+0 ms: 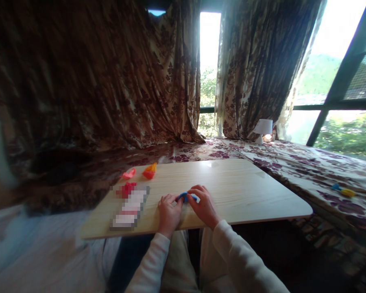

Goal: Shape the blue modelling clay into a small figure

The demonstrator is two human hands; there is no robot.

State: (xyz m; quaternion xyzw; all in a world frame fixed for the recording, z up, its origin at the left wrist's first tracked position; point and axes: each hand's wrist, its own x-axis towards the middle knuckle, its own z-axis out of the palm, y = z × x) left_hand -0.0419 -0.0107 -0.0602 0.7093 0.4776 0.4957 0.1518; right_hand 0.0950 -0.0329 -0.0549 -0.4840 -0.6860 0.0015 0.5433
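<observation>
A small, bright blue, soft-looking piece is between my two hands, just over the near middle of the pale wooden table. My left hand pinches its left end between thumb and fingers. At the other end, my right hand has thumb and forefinger closed on it, with the other fingers curled above. The piece looks bent or folded; its exact kind is too small to make out, and fingertips cover parts of it.
Left on the table are a pinkish-red piece, an orange-and-red piece, a crumpled red piece and a blurred-out flat rectangle. A flower-patterned ledge behind bears a white lamp and a blue-and-yellow object.
</observation>
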